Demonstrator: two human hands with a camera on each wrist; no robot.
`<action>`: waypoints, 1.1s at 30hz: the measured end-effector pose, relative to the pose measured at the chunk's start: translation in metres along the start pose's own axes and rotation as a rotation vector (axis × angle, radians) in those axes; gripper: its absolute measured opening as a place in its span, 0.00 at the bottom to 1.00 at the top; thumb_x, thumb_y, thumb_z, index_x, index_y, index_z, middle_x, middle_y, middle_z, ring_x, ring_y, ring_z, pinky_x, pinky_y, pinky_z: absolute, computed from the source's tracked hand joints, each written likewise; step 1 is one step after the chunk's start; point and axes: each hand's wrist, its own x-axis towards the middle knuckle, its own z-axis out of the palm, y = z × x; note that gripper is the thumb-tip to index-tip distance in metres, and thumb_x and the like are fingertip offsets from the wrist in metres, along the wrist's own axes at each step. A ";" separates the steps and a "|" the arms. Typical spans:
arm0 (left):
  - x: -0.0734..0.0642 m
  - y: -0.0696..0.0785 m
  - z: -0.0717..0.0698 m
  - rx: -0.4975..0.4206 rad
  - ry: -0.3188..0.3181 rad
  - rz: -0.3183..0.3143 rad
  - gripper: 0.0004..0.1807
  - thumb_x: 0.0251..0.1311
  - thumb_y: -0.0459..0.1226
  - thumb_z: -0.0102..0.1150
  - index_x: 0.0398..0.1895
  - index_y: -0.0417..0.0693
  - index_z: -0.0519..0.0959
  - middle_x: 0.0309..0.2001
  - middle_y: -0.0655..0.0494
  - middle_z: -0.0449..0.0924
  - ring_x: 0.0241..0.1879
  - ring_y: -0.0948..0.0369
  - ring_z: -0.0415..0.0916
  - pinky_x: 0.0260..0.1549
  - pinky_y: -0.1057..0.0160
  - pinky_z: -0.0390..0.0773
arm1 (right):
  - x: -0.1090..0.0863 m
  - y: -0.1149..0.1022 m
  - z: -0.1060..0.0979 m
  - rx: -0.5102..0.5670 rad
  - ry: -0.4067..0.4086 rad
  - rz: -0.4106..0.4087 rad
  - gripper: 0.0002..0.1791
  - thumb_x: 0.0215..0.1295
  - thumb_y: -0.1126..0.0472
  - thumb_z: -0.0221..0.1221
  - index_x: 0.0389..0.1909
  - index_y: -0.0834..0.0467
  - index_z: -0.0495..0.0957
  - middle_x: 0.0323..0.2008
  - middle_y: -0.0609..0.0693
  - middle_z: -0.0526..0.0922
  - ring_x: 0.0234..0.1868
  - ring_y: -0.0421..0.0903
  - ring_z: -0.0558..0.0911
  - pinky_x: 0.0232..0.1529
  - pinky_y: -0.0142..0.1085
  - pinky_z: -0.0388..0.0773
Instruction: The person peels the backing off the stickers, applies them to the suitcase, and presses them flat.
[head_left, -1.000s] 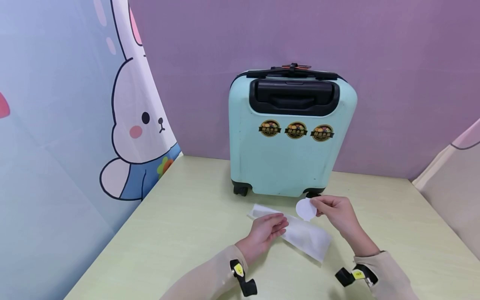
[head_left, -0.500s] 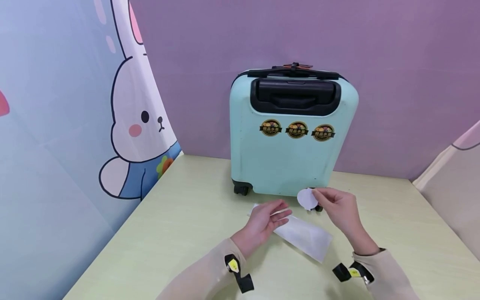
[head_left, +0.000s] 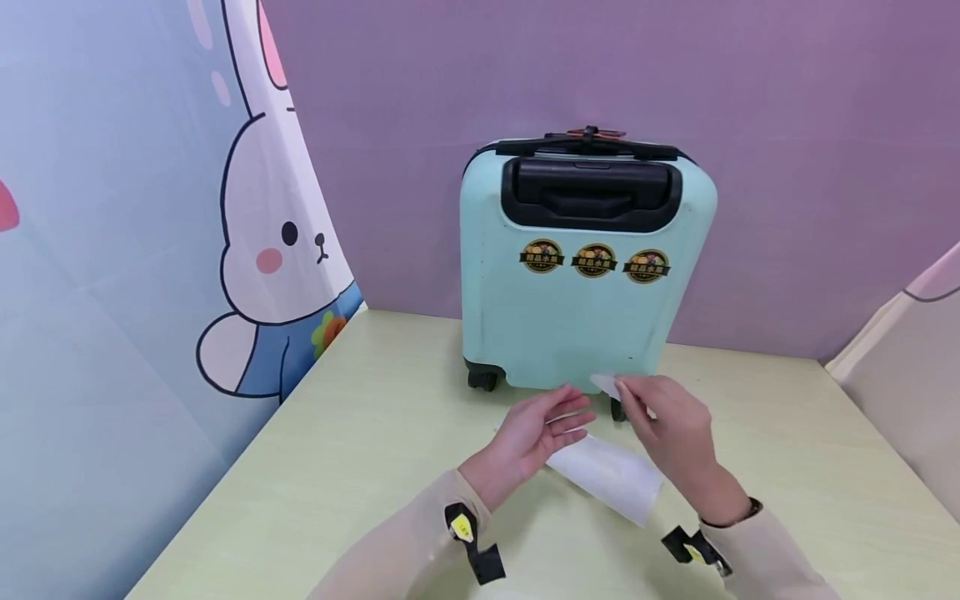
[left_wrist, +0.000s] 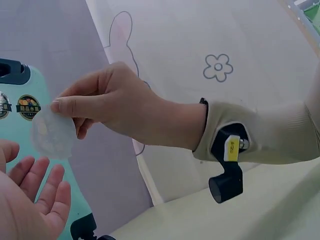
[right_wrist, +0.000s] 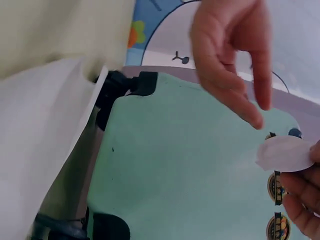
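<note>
My right hand (head_left: 675, 429) pinches a round sticker (left_wrist: 52, 135) by its edge between thumb and fingertips. The sticker shows a white face in the wrist views and looks thin and tilted in the head view. Left of it, my left hand (head_left: 525, 433) holds nothing, its fingers loosely spread near the sticker. Both hands are in front of the lower part of a mint-green suitcase (head_left: 562, 325). A row of three round black-and-gold fruit stickers (head_left: 594, 260) runs across it under the black handle recess. Beneath the hands lies a white backing sheet (head_left: 607, 477), partly hidden by the left hand.
The suitcase stands upright on a pale yellow table (head_left: 390, 392) against a purple backdrop (head_left: 375, 167). A blue cloth with a printed rabbit (head_left: 292, 275) hangs at the left. A pale cloth (head_left: 915, 383) borders the right side.
The right hand has lifted the sticker slightly and turned it from facing me to nearly edge-on. The left hand has moved up and right off the sheet, its fingers spreading.
</note>
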 end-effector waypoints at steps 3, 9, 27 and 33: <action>-0.002 0.002 0.001 0.011 -0.005 -0.009 0.16 0.74 0.39 0.51 0.52 0.34 0.77 0.52 0.42 0.82 0.55 0.48 0.80 0.59 0.50 0.76 | 0.001 -0.003 0.004 0.003 0.042 -0.168 0.22 0.77 0.57 0.54 0.30 0.70 0.85 0.25 0.57 0.84 0.22 0.53 0.81 0.21 0.43 0.79; -0.003 0.006 0.001 0.008 -0.008 -0.016 0.10 0.74 0.39 0.52 0.42 0.42 0.81 0.45 0.48 0.86 0.53 0.50 0.81 0.60 0.49 0.74 | 0.009 -0.011 0.007 0.031 0.096 -0.392 0.17 0.75 0.66 0.52 0.29 0.71 0.83 0.26 0.59 0.84 0.22 0.53 0.79 0.19 0.43 0.76; -0.003 0.007 -0.005 0.049 -0.013 0.000 0.06 0.69 0.30 0.55 0.43 0.39 0.81 0.29 0.59 0.84 0.32 0.65 0.82 0.34 0.69 0.81 | 0.004 -0.012 0.008 -0.021 0.087 -0.586 0.13 0.72 0.73 0.52 0.31 0.68 0.83 0.29 0.58 0.85 0.26 0.53 0.80 0.25 0.44 0.76; -0.002 0.004 -0.006 0.072 0.015 0.015 0.12 0.68 0.29 0.55 0.50 0.30 0.79 0.29 0.57 0.83 0.30 0.66 0.80 0.34 0.70 0.81 | -0.002 -0.010 0.007 -0.016 0.017 -0.614 0.14 0.74 0.73 0.50 0.32 0.67 0.83 0.31 0.57 0.85 0.28 0.51 0.80 0.27 0.44 0.76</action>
